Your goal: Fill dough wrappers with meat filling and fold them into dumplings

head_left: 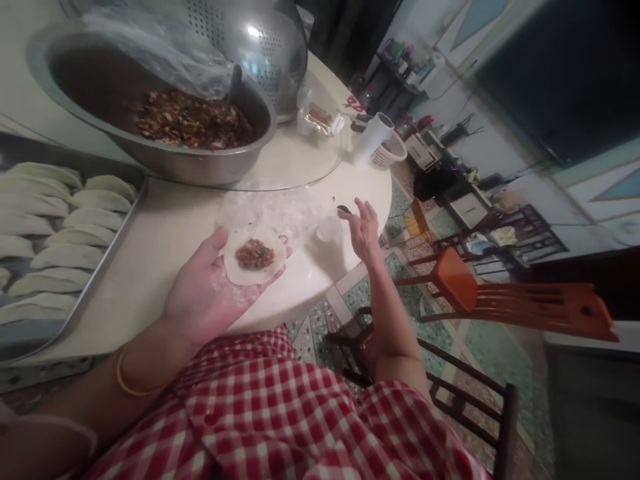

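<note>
My left hand [207, 287] lies palm up over the table edge and cradles a round dumpling wrapper [255, 259] with a spoonful of dark minced filling in its middle. My right hand [361, 227] hovers at the table's right rim with fingers spread, next to a small clear cup [329, 229]; nothing sits in it. A large steel bowl [165, 157] of the same filling stands behind, a spoon handle [234, 83] sticking out of it. A stack of wrappers [270, 210] lies just beyond my left hand.
A metal tray [123, 223] at left holds several folded dumplings in rows. A steel colander [265, 47] stands behind the bowl. A white roll [373, 137] and small basket [393, 152] sit at the far edge. Wooden chairs [500, 300] stand to the right.
</note>
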`<state>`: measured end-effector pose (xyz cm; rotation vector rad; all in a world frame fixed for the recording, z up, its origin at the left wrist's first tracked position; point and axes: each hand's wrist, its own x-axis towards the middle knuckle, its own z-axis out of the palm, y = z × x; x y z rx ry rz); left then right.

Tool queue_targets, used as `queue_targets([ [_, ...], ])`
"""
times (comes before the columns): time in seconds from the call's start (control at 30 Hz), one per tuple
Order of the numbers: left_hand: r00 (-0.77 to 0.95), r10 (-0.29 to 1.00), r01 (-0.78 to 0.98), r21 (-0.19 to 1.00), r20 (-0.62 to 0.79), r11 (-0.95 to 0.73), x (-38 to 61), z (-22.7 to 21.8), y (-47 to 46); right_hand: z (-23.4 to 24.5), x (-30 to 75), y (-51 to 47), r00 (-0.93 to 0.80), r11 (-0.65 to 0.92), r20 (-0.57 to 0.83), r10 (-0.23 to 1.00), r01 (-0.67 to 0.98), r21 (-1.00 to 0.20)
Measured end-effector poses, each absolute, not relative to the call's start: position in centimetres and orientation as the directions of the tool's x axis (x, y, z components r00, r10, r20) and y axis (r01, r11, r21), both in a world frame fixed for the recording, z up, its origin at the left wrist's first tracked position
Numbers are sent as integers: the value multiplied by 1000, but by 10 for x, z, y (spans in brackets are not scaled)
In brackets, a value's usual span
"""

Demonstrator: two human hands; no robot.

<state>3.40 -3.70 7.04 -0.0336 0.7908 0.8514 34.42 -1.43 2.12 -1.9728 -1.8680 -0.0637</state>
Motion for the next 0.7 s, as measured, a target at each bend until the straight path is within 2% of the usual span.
queue_targets([
  [0.07, 408, 662, -692, 260, -629, 674, 32, 70, -36, 30, 332, -27, 89, 86, 423, 902, 922, -377],
  [0.13, 430, 665, -695, 247, -611, 676, 32, 68, -36, 36, 310, -40, -19, 255, 490, 871, 871, -419],
  [0.2, 453, 670, -700, 230, -588, 676, 32, 66, -37, 38, 284, -49, -199, 429, 528, 826, 829, -360],
  [0.27, 475, 670, -707, 206, -571, 677, 33, 64, -38, 36, 260, -51, -330, 532, 538, 776, 800, -276],
  [0.37, 488, 668, -714, 183, -561, 676, 32, 61, -40, 30, 237, -45, -454, 561, 460, 763, 818, -124],
  [0.43, 497, 683, -723, 180, -535, 667, 30, 60, -40, 27, 232, -39, -487, 563, 429, 761, 824, -65],
  [0.6, 498, 688, -736, 162, -527, 657, 26, 60, -37, 25, 236, -32, -442, 565, 502, 743, 816, -119],
  [0.7, 493, 680, -734, 161, -544, 660, 25, 60, -34, 26, 235, -33, -427, 554, 474, 770, 816, -165],
])
